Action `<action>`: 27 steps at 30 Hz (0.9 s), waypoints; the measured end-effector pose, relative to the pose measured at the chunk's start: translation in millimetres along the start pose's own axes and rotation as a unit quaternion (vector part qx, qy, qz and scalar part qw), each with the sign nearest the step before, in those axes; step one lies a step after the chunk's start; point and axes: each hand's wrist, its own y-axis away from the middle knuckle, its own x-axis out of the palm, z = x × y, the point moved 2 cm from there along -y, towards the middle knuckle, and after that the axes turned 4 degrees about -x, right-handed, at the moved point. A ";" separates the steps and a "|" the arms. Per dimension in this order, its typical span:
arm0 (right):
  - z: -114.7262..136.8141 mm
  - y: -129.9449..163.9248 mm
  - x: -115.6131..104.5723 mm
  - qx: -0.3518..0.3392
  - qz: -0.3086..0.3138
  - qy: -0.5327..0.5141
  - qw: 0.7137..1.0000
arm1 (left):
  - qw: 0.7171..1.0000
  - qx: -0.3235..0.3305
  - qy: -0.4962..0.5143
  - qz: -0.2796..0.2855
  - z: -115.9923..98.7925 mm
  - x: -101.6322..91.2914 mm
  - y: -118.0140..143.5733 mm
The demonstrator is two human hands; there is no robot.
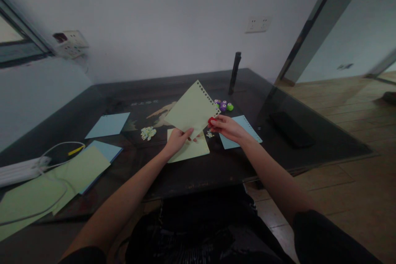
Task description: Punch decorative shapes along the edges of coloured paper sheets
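Observation:
My left hand (177, 139) grips the lower corner of a light green paper sheet (192, 109) held tilted above the dark table (309, 111). A row of small punched holes runs along the sheet's upper right edge. My right hand (228, 128) pinches a small red punch (211, 121) at the sheet's right corner. Under the hands lies another green sheet (193, 150). Small heaps of paper cut-outs (148, 133) lie on the table to the left of my left hand and between the hands.
Purple and green punches (225, 106) sit behind the held sheet. A blue sheet (244, 128) lies under my right wrist. More blue and green sheets (89, 165), a white cable (55, 148) and a dark upright post (234, 73) stand around.

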 end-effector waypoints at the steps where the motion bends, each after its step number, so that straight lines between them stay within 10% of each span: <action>1: 0.4 0.1 -0.3 -0.001 -0.001 0.007 1.000 | 1.000 0.002 0.001 0.000 -0.7 -0.2 0.3; 27: 6.1 5.5 0.0 0.024 0.029 0.081 0.996 | 0.996 0.031 -0.037 -0.074 4.0 -12.9 -4.0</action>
